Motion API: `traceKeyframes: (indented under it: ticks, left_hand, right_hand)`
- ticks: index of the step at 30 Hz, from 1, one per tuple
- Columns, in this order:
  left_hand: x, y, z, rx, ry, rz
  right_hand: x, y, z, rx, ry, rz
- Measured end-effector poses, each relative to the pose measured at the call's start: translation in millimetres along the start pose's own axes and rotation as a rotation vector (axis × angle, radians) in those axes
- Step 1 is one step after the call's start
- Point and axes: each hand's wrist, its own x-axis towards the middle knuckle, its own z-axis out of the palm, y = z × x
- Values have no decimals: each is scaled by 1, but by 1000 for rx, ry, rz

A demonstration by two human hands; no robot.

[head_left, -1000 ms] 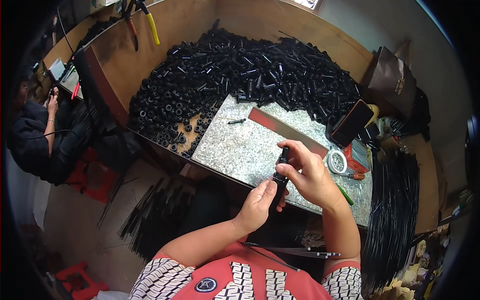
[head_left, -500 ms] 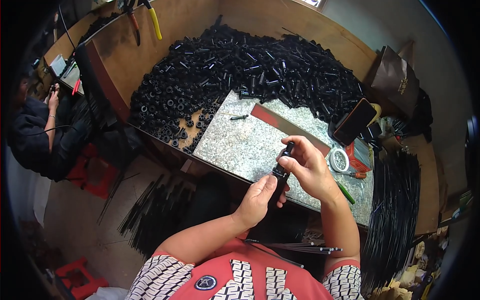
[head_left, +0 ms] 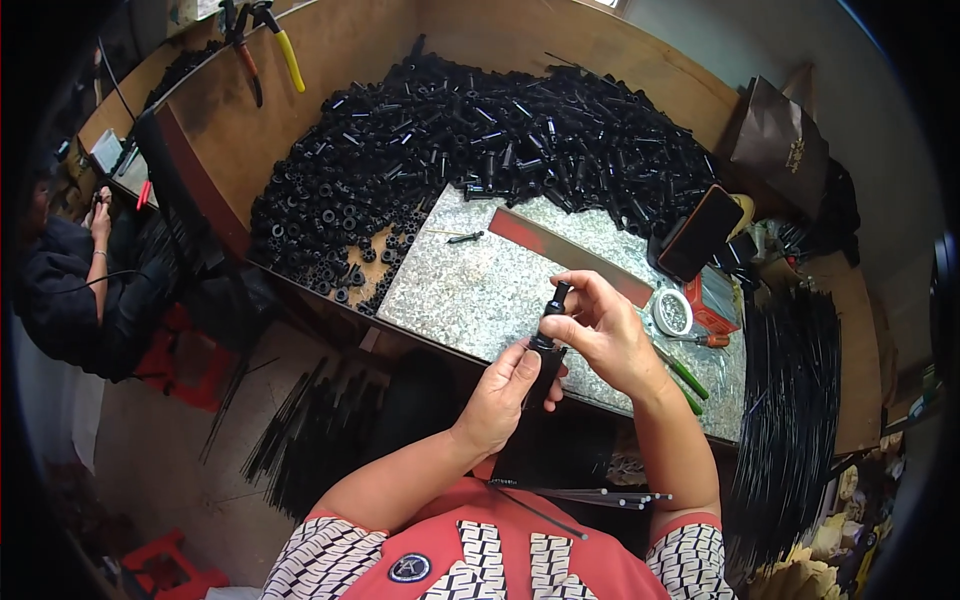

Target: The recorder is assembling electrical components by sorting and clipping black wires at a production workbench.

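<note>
My left hand [head_left: 495, 398] is closed round the lower part of a black cylindrical plastic piece [head_left: 557, 300], just over the front edge of the work board. Thumb and fingers of my right hand [head_left: 615, 340] pinch the same piece higher up, near its narrow flanged top end. It stands tilted, top away from me. My fingers hide much of its lower part, so I cannot tell whether it is one part or two joined. On the speckled board [head_left: 440, 285] beyond lies a small dark slim part [head_left: 465, 238].
Behind the board rises a big heap of black tubes [head_left: 500, 130], with black rings [head_left: 320, 215] at its left. To the right are a phone [head_left: 703, 233], a white round tub [head_left: 672, 312], green-handled pliers [head_left: 683, 373] and long black rods [head_left: 785, 400]. Another person [head_left: 75, 270] sits at far left.
Both hands, still on the black piece, have shifted slightly left in the picture. More of the green handles shows beside my right forearm. The whole view has moved a little.
</note>
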Motion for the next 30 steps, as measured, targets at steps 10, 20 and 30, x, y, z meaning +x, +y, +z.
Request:
traceKeyframes:
  ticks: [10, 20, 30]
  left_hand:
    - [0, 2, 1, 2, 1, 8]
    - [-2, 4, 1, 36, -70, 9]
    - [1, 11, 0, 37, -31, 22]
  right_hand:
    - [-16, 4, -4, -16, -229, 24]
    - [-10, 12, -13, -119, -277, -134]
    - [-40, 60, 15, 60, 106, 57]
